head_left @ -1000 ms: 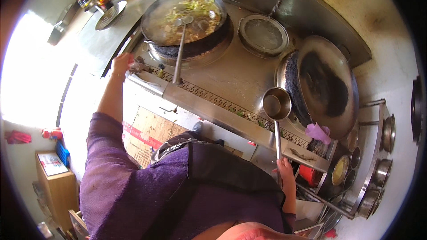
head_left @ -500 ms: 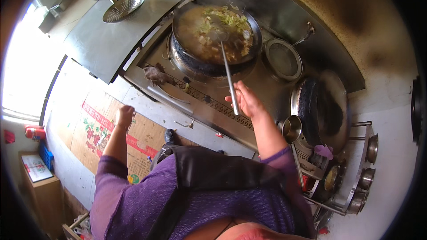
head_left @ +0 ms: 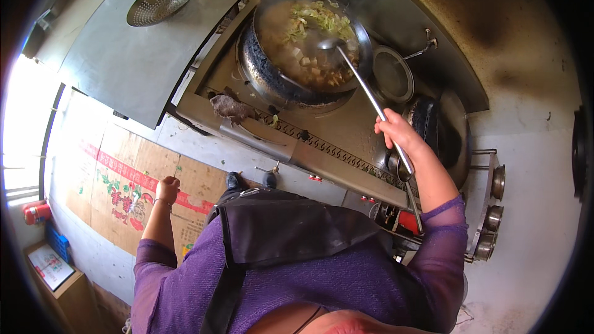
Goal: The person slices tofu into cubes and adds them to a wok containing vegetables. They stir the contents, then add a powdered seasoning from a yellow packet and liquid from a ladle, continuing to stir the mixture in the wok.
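Observation:
A long-handled metal ladle (head_left: 367, 86) slants from a large steaming wok (head_left: 252, 60) toward me. My right hand (head_left: 399, 133) is closed around the upper part of its handle. The ladle's bowl rests at the surface of brown broth (head_left: 288, 46), beside pale tofu-like cubes. Shredded green leaves (head_left: 331, 23) float toward the far side of the wok. My left hand (head_left: 167, 189) hangs low at my left side, over the cardboard on the floor, away from the stove. Its fingers are curled, and I see nothing in them.
A perforated strainer (head_left: 162, 2) lies on the steel counter (head_left: 117, 55) at left. A crumpled brown cloth (head_left: 230, 107) lies on the stove's front edge. A round strainer (head_left: 393, 75) and a second wok (head_left: 451, 139) are at right. Flattened cardboard (head_left: 136, 179) covers the floor.
My right hand has moved right and closed around the ladle handle, where its fingers were looser before. The ladle's bowl has shifted right in the wok and risen to the surface.

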Tool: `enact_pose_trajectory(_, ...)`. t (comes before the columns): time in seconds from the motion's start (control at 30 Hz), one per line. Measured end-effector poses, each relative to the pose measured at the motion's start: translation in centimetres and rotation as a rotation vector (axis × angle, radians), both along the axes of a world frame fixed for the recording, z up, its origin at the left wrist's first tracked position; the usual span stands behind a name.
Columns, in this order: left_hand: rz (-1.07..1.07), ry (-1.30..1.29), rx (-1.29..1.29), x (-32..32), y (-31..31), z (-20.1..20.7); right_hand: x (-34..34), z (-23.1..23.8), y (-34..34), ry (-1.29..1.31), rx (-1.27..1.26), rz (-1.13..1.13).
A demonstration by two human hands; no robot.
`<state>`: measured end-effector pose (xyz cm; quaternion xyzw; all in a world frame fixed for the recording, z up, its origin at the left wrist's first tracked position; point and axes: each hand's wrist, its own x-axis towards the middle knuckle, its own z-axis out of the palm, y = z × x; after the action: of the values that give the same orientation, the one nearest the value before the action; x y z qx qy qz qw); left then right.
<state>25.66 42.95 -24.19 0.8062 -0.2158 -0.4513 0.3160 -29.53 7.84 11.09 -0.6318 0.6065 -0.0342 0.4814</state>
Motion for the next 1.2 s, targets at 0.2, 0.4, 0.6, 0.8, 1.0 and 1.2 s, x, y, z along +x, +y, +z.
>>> enact_pose_trajectory(0.2,0.013,0.019,0.009,-0.9,1.0,-0.4,3.9,-4.8,-5.5,-0.291,-0.08,-0.05)
enact_pose_trajectory(0.4,0.144,0.119,0.052,-0.2,4.3,-1.6,2.1,-6.6,-3.9,0.563,-0.185,0.16)
enact_pose_trajectory(0.6,0.147,0.164,0.272,-1.6,7.0,-2.2,-4.4,-2.2,1.9,0.516,-0.081,0.142)
enact_pose_trajectory(0.8,0.159,0.193,0.357,-2.6,7.8,-1.9,-6.8,0.1,1.6,0.595,-0.033,0.065)
enact_pose_trajectory(1.0,0.202,0.17,0.306,-3.2,6.9,-0.9,-0.1,-6.7,-7.2,0.35,-0.001,0.185)
enact_pose_trajectory(1.2,0.204,0.128,0.337,-2.6,7.0,-0.1,5.1,-11.0,-11.0,0.092,-0.119,0.061)
